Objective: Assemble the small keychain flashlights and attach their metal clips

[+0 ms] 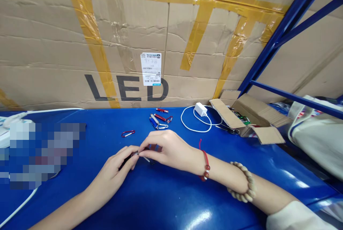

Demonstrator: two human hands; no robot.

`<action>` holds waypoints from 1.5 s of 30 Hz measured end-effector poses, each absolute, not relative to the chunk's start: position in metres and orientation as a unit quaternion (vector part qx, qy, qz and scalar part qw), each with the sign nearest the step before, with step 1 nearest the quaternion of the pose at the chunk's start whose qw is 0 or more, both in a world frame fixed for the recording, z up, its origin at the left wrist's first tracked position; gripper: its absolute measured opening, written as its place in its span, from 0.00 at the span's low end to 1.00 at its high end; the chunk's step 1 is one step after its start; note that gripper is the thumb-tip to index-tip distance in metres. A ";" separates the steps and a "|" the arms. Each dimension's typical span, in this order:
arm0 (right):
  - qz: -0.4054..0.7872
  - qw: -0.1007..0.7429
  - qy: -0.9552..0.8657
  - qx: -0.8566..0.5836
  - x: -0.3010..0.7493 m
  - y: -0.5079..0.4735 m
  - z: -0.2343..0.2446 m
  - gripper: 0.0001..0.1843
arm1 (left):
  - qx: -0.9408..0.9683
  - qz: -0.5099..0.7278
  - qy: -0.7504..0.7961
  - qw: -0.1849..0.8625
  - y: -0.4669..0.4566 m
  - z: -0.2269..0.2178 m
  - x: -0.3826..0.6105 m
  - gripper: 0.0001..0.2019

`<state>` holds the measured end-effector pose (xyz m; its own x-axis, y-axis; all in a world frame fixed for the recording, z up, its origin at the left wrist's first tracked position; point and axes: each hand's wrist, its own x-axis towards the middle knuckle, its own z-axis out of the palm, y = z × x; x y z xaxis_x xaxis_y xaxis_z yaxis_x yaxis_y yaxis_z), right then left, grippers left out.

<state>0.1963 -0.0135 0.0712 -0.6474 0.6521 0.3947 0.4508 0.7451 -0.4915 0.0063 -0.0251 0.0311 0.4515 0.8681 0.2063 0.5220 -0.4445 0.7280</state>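
My left hand [115, 171] and my right hand [167, 151] meet over the blue tabletop [171, 201], fingertips together. Both pinch a small shiny metal part [136, 153], mostly covered by the fingers, so its kind is unclear. A thin silver piece [146, 159] sticks out below my right fingers. Through the gap under my right index finger something dark red [155, 147] shows in part. Just beyond the hands lies a red carabiner [128, 133]. Further back are small red penlights [162, 110], one with a clip, and blue and silver ones [154, 121] beside a silver carabiner [162, 126].
A white charger [200, 109] with a coiled cable lies back right, beside an open cardboard box [252, 115] of small items. A large taped carton [128, 44] stands behind the table. Blue metal framing [284, 19] rises at right. A white power strip [5, 133] sits at left.
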 end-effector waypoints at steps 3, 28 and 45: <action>0.174 0.278 -0.887 -0.326 0.198 -0.015 0.074 0.08 | 0.802 0.291 0.427 0.299 -0.025 0.031 0.006 0.13; 0.519 0.221 -0.707 -0.427 0.193 -0.011 0.074 0.10 | 0.806 0.315 0.362 0.348 -0.040 0.029 0.004 0.08; 0.485 0.234 -0.748 -0.389 0.193 -0.018 0.068 0.13 | 0.836 0.329 0.316 0.305 -0.043 0.023 0.005 0.07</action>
